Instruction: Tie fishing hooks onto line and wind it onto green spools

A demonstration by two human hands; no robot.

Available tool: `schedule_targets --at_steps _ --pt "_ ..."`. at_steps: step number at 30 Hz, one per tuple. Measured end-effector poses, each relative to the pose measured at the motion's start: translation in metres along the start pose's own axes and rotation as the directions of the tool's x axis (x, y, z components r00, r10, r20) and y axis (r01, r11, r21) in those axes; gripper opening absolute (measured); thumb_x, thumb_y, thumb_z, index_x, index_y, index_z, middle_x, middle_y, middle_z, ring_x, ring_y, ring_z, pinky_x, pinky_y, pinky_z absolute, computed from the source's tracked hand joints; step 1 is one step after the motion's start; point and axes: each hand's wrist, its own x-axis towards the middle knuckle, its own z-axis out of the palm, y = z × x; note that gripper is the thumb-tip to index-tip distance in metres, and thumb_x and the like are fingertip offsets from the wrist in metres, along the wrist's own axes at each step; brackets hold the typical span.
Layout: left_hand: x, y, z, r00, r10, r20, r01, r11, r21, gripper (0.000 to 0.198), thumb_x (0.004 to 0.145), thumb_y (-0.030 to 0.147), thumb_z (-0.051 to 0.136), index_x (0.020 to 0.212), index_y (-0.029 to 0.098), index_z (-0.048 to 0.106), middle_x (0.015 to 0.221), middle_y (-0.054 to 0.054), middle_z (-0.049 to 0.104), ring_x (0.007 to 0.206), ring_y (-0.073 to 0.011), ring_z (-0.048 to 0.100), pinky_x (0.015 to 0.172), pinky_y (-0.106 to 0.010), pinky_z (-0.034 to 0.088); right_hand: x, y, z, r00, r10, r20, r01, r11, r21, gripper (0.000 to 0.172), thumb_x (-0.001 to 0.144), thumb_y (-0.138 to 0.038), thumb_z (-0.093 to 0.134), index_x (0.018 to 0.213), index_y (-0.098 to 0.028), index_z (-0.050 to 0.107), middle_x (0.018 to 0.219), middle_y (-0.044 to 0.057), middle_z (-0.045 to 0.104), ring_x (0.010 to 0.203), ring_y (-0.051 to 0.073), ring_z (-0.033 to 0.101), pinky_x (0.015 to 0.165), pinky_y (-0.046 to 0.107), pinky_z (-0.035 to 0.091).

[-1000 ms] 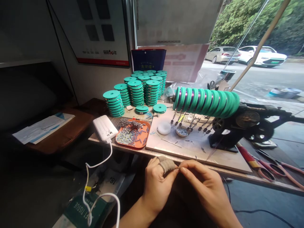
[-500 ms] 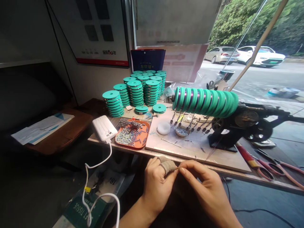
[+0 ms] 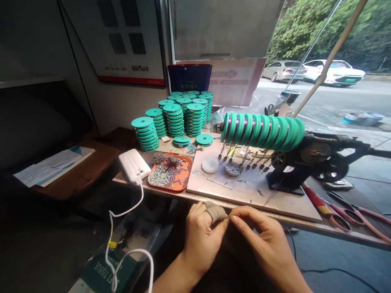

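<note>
My left hand (image 3: pixel 203 236) and my right hand (image 3: pixel 259 232) meet in front of the table edge, thumbs and forefingers pinched tip to tip. Whatever lies between the fingertips is too small to make out. Beige cloth finger wraps (image 3: pixel 216 213) cover fingers of the left hand. Just beyond the hands lies a pale wooden board (image 3: pixel 207 185) with a thin metal rod (image 3: pixel 219 184), a white round disc (image 3: pixel 209 165) and a small bowl of metal beads (image 3: pixel 232 169). Above the board, a row of green foam spools (image 3: pixel 262 132) sits on a black winding machine (image 3: pixel 314 152), with small metal pieces dangling below.
An orange tray (image 3: pixel 185 181) of small metal parts stands left of the board, beside a white power bank (image 3: pixel 133 165) with a cable. Stacked green spools (image 3: pixel 172 118) fill the back. Scissors (image 3: pixel 351 213) lie at the right. A tissue pack (image 3: pixel 110 264) sits below left.
Both hands keep the same pinch in nearly the same place. The whole view has shifted very slightly.
</note>
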Motion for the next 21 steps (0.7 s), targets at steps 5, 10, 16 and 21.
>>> schedule_targets --at_steps 5,10,16,21 --pt "-0.002 0.000 0.001 0.997 0.071 -0.005 -0.070 0.992 0.109 0.018 0.076 0.013 0.057 0.058 0.017 0.058 0.062 -0.002 0.060 0.065 -0.0163 0.052 0.060 -0.029 0.037 0.000 -0.002 0.001 0.999 -0.051 0.001 0.051 0.996 -0.075 0.019 0.082 -0.030 0.050 0.072 -0.019 0.061 0.068 0.002 0.065 0.063 0.016 0.060 0.059 0.023 0.046" --pt "-0.002 0.001 0.001 0.990 0.136 0.032 -0.140 0.966 0.219 0.016 0.075 0.012 0.055 0.061 0.018 0.059 0.064 -0.003 0.060 0.066 -0.0177 0.052 0.060 -0.030 0.037 0.000 -0.002 0.001 0.997 -0.078 0.025 0.081 0.988 -0.130 0.017 0.082 -0.027 0.050 0.072 -0.019 0.061 0.069 0.003 0.065 0.064 0.016 0.061 0.059 0.022 0.047" --pt "-0.014 -0.016 -0.004 0.965 -0.079 0.248 0.015 0.968 0.251 0.009 0.076 0.025 0.059 0.083 0.022 0.064 0.079 -0.003 0.065 0.076 -0.0191 0.058 0.068 -0.030 0.044 0.002 0.003 -0.016 0.999 0.013 -0.035 -0.015 0.998 -0.062 0.019 0.081 -0.034 0.052 0.075 -0.018 0.062 0.070 0.003 0.065 0.065 0.017 0.060 0.061 0.025 0.047" --pt "-0.018 -0.063 0.009 0.871 -0.190 0.453 -0.025 0.904 0.427 0.029 0.077 0.011 0.051 0.103 0.019 0.060 0.098 -0.011 0.062 0.095 -0.0273 0.056 0.081 -0.040 0.042 -0.004 0.005 -0.029 0.995 0.078 -0.059 -0.079 0.997 -0.019 0.021 0.078 -0.037 0.057 0.077 -0.017 0.062 0.070 0.003 0.063 0.065 0.017 0.059 0.061 0.026 0.047"
